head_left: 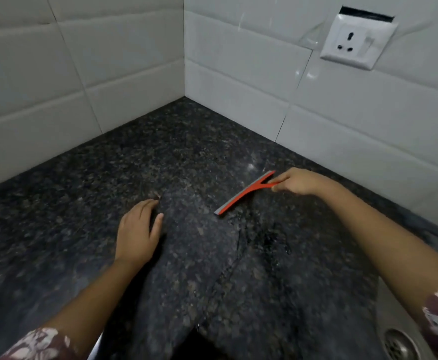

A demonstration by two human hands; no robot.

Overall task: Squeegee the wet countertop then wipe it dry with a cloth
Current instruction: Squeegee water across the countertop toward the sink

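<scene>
My right hand (297, 181) grips the handle of a red squeegee (243, 193), its blade lying on the dark granite counter (82, 193) ahead and left of that hand. My left hand (139, 232) rests flat on the counter, fingers relaxed, well left of the blade. Water streaks the stone below the blade.

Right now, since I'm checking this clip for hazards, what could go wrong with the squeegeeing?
The right hand grips the squeegee only by its handle tip, so the blade might tilt and leave streaks. The left hand rests on the countertop near the wet patch and could slip.
</scene>
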